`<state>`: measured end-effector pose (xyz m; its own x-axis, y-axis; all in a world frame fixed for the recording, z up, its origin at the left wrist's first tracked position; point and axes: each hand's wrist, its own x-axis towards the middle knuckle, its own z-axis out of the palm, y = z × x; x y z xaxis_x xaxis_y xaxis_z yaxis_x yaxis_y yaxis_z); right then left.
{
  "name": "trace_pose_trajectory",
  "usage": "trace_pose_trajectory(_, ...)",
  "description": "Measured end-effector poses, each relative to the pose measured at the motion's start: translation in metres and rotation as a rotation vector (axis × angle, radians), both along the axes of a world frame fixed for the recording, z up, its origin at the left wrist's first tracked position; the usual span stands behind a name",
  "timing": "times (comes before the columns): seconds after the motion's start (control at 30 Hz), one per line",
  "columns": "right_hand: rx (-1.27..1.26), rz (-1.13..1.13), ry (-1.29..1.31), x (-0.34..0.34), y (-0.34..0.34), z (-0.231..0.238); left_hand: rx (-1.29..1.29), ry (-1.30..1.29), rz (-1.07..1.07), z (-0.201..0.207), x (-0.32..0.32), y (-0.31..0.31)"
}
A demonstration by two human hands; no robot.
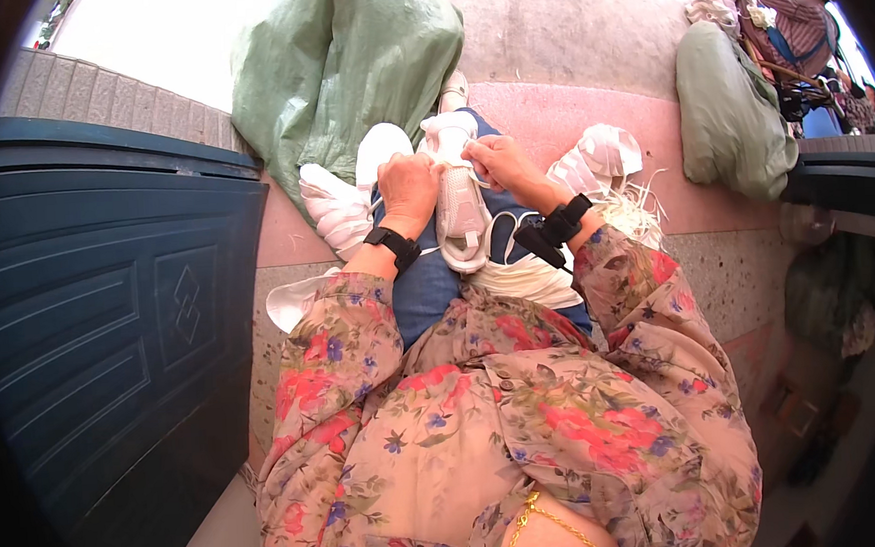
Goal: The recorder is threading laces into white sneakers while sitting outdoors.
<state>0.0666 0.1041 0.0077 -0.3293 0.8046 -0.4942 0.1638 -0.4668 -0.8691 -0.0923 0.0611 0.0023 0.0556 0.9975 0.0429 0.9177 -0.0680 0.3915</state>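
A pale pink and white sneaker (pixel 462 217) rests between my knees, over my blue trousers, its toe pointing toward me. My left hand (pixel 409 187) is closed at the left side of its lacing area, and what its fingertips hold is hidden. On the opposite side my right hand (pixel 507 165) pinches a white shoelace at the shoe's opening. A loose bundle of cream laces (pixel 533 282) lies across my lap below the right wrist. Both wrists wear black bands.
White shoes (pixel 333 208) lie left of my knees, more pale shoes (pixel 599 155) to the right. A green sack (pixel 350 63) stands ahead; another sack (pixel 728 105) is at far right, near a person in stripes. A dark blue panelled door (pixel 109 314) borders my left.
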Motion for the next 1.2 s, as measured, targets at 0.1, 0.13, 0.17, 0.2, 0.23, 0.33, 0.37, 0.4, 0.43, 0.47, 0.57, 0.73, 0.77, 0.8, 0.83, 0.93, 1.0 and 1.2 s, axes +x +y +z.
trace_pose_trajectory(0.1,-0.061,0.179,-0.101,0.002,-0.01,0.008,-0.005,0.013,0.046,0.007,0.005,-0.012)
trace_pose_trajectory(0.13,-0.06,0.176,-0.098,-0.001,-0.012,0.008,0.018,0.026,0.024,0.01,0.007,-0.016)
trace_pose_trajectory(0.17,0.04,0.219,-0.144,-0.005,-0.015,0.007,-0.04,0.003,0.017,0.015,0.008,-0.02)
trace_pose_trajectory(0.2,0.14,0.261,-0.189,-0.009,-0.018,0.004,-0.04,0.005,0.015,0.012,0.007,-0.018)
trace_pose_trajectory(0.23,0.309,0.321,-0.324,-0.014,-0.017,-0.007,-0.111,-0.062,0.033,0.007,0.005,-0.015)
trace_pose_trajectory(0.33,0.79,0.317,-0.709,-0.029,-0.028,-0.019,-0.281,-0.195,0.047,-0.001,-0.006,-0.006)
trace_pose_trajectory(0.37,0.66,0.368,-0.718,-0.032,-0.03,-0.009,-0.334,-0.275,0.052,-0.003,-0.01,-0.005)
trace_pose_trajectory(0.4,0.663,0.37,-0.716,-0.033,-0.03,-0.01,-0.386,-0.356,0.056,-0.006,-0.012,-0.004)
trace_pose_trajectory(0.43,0.695,0.387,-0.731,-0.034,-0.03,-0.012,-0.384,-0.354,0.059,-0.008,-0.014,-0.002)
trace_pose_trajectory(0.47,0.721,0.398,-0.751,-0.033,-0.032,-0.011,-0.388,-0.383,0.065,-0.008,-0.013,-0.001)
trace_pose_trajectory(0.57,0.843,0.441,-0.756,-0.034,-0.033,-0.009,-0.392,-0.394,0.063,-0.005,-0.012,0.0)
trace_pose_trajectory(0.73,0.95,0.562,-0.845,-0.04,-0.036,-0.014,-0.401,-0.411,0.03,0.001,-0.01,-0.004)
trace_pose_trajectory(0.77,1.038,0.589,-0.845,-0.044,-0.035,-0.014,-0.348,-0.399,0.034,-0.004,-0.012,-0.006)
trace_pose_trajectory(0.8,1.044,0.587,-0.841,-0.043,-0.036,-0.013,-0.296,-0.387,0.037,-0.009,-0.013,-0.007)
trace_pose_trajectory(0.83,1.003,0.512,-0.78,-0.037,-0.037,-0.012,-0.183,-0.343,0.002,-0.014,-0.013,-0.013)
trace_pose_trajectory(0.93,0.755,0.662,-0.758,-0.003,-0.04,0.011,0.067,-0.16,-0.101,0.008,-0.002,-0.039)
trace_pose_trajectory(1.0,0.673,0.715,-0.468,0.029,-0.062,0.024,0.073,-0.155,-0.266,0.04,0.002,-0.057)
trace_pose_trajectory(1.2,0.039,0.28,0.045,0.086,-0.076,0.071,0.045,-0.329,-0.578,0.059,0.036,-0.042)
